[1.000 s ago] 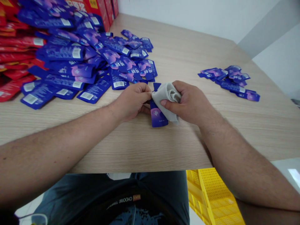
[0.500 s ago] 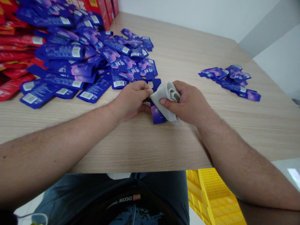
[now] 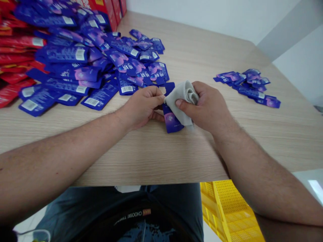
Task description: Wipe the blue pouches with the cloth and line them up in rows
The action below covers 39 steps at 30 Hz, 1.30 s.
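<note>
A: Where is the blue packet (image 3: 173,124)?
B: Over the desk (image 3: 151,158); the left grip (image 3: 147,106) pinches its edge, the right grip (image 3: 209,106) clamps the pale cloth (image 3: 178,102) against it.
A: Then hold firmly and press the cloth evenly.

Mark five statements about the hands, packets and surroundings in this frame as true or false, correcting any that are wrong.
1. The right hand holds a bunched grey cloth. True.
2. The left hand is holding a red packet. False: the left hand holds a blue-purple packet.
3. A small group of packets lies on the right part of the table. True.
4. The yellow crate stands on top of the table. False: the yellow crate is below the tabletop, at its near edge.
5. Red packets lie left of the large blue pile. True.
</note>
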Tool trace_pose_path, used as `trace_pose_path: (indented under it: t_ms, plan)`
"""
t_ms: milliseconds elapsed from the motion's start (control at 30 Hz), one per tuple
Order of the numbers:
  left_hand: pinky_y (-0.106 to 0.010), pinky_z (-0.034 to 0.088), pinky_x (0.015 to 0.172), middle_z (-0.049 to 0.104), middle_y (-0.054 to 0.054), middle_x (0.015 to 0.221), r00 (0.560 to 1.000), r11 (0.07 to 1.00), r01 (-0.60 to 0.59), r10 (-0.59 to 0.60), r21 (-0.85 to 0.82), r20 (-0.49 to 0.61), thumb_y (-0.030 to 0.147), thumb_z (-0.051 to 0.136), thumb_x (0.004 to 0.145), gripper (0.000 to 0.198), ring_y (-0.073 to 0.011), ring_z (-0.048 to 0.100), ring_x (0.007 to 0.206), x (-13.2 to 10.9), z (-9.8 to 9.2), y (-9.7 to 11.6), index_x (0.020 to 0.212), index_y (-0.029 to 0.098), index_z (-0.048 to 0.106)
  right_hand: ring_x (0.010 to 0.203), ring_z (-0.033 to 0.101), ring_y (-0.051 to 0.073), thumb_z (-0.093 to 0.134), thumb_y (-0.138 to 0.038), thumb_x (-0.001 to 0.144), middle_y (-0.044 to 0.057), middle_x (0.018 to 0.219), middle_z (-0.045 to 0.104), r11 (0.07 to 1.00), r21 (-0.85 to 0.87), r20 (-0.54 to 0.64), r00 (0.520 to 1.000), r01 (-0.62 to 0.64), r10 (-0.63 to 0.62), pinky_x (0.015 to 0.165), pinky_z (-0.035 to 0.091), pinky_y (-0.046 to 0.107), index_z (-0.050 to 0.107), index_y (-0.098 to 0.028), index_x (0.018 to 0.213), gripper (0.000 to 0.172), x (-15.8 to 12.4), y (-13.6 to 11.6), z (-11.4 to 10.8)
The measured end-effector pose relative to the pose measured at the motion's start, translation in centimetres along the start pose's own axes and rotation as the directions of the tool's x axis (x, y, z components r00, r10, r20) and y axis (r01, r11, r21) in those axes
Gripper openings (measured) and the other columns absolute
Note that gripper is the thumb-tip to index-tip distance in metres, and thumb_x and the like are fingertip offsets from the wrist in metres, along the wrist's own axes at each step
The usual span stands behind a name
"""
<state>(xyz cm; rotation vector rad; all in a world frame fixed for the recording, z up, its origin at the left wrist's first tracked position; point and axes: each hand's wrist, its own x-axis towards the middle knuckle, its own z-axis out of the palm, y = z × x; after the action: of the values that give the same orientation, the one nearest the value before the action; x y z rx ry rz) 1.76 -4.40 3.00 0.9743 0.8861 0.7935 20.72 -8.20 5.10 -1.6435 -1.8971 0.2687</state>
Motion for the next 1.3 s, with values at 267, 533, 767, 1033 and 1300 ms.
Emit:
trace_pose_path:
  t_ms: [267, 533, 767, 1033, 1300]
  plan:
    - [-0.023, 0.055, 0.055, 0.056, 0.004, 0.065, 1.0, 1.0, -0.018, 0.017, -0.023, -0.024, 0.007, 0.062, 0.09, 0.024, -0.01, 0.058, 0.054, 0.1, 0.0, -0.2, 0.073, 0.019, 0.05, 0.074, 0.062, 0.023, 0.07, -0.038, 0.081, 0.003, 0.08, 0.068, 1.0, 0.022, 0.065, 0.998, 0.022, -0.024, 0.067, 0.046, 0.037, 0.067, -0.023, 0.091, 0.018, -0.3, -0.3, 0.1]
    - [-0.019, 0.05, 0.054, 0.053, 0.004, 0.063, 0.995, 0.999, -0.033, 0.03, -0.03, -0.095, 0.008, 0.066, 0.088, 0.026, -0.0082, 0.054, 0.054, 0.3, 0.0, -0.2, 0.071, 0.019, 0.05, 0.079, 0.062, 0.024, 0.069, -0.039, 0.081, 0.003, 0.086, 0.071, 0.998, 0.053, 0.136, 0.99, 0.035, -0.042, 0.069, 0.045, 0.035, 0.068, -0.023, 0.095, 0.021, -0.5, -0.8, 0.7]
    - [-0.018, 0.049, 0.054, 0.052, 0.005, 0.061, 0.994, 0.998, -0.054, 0.053, -0.012, -0.099, 0.007, 0.062, 0.089, 0.025, -0.0083, 0.053, 0.055, 0.3, 0.1, -0.2, 0.071, 0.02, 0.051, 0.082, 0.063, 0.024, 0.07, -0.037, 0.081, 0.004, 0.088, 0.071, 0.999, 0.033, 0.154, 0.987, 0.04, -0.045, 0.072, 0.046, 0.036, 0.068, -0.022, 0.094, 0.02, -0.7, -1.3, 0.4]
    - [-0.025, 0.056, 0.058, 0.055, 0.004, 0.068, 0.999, 1.0, 0.009, -0.009, -0.008, -0.042, 0.007, 0.062, 0.09, 0.024, -0.0124, 0.059, 0.06, -0.3, 0.3, 0.3, 0.073, 0.02, 0.051, 0.088, 0.066, 0.028, 0.067, -0.037, 0.087, 0.005, 0.09, 0.071, 1.0, 0.011, -0.004, 1.0, -0.01, 0.01, 0.073, 0.052, 0.041, 0.068, -0.025, 0.102, 0.019, -0.2, 0.2, 0.1]
    - [-0.025, 0.054, 0.057, 0.055, 0.004, 0.07, 0.999, 1.0, -0.023, 0.023, -0.007, -0.023, 0.006, 0.062, 0.089, 0.024, -0.0115, 0.056, 0.06, -0.2, 0.2, -0.2, 0.073, 0.02, 0.051, 0.09, 0.068, 0.029, 0.07, -0.039, 0.087, 0.005, 0.093, 0.072, 0.999, 0.039, 0.027, 1.0, -0.009, 0.008, 0.078, 0.056, 0.045, 0.069, -0.024, 0.106, 0.024, 0.0, 0.3, 0.2]
